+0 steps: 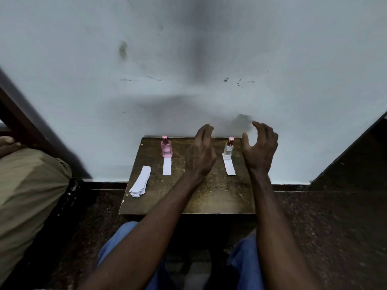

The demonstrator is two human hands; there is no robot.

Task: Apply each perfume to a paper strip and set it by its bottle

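The clear bottle (228, 150) of perfume stands upright between the left hand (201, 152) and the right hand (260, 148), at the back of the small wooden table (209, 197). The pink bottle (166, 148) stands upright too, off to the left of the left hand. Both wear a rose-coloured cap. One is tinted pink glass, and the other is colourless and see-through.

A white paper strip (167, 166) lies just in front of the pink bottle, touching its base. A second strip (229, 167) lies the same way before the clear bottle, slightly angled. Both hands hover above the table with fingers loosely curled, grasping nothing.

Since each visible perfume has its strip set by it, the task looks done or nearly so. Whether another bottle hides behind the left hand cannot be told. If one does, the next move calls for a fresh strip from the stack of spare strips (140, 182), which lies further left of the left hand and nearer the person.
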